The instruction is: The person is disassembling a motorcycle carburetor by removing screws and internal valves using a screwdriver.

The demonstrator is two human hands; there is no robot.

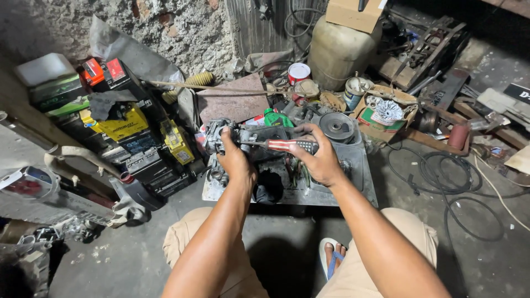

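Here, seen from above the seated person's knees, both hands work over a low grey metal desk (364,190) on the concrete floor (486,259).

Far to the left of the left grip: a stack of old batteries (130,124), yellow, black and green, against the rough plastered wall (187,30); below them, a chromed exhaust pipe (72,160) and a grey motorcycle panel (33,190).

Left hand (236,161): grip closed around a small grey metal carburettor (216,134), held up just above the desk's left edge. The body of the part shows above and left of the fingers.

Between the two grips: the shaft of a screwdriver (279,145), running level, its tip meeting the carburettor at the left hand.

Right hand (320,160): grip closed on the screwdriver's red-and-white striped handle, thumb beneath, fingers curled over the top.

Just behind the right grip: a dark round pulley (337,126) lying on the desk. Further behind: a green bottle (277,118), a red-and-white tin (298,72) and a large beige tank (338,52).

Right of the right grip: an open cardboard box (381,116) of small parts, then loops of black cable (447,176) on the floor. Below the right forearm: a foot in a blue-strapped sandal (331,256).
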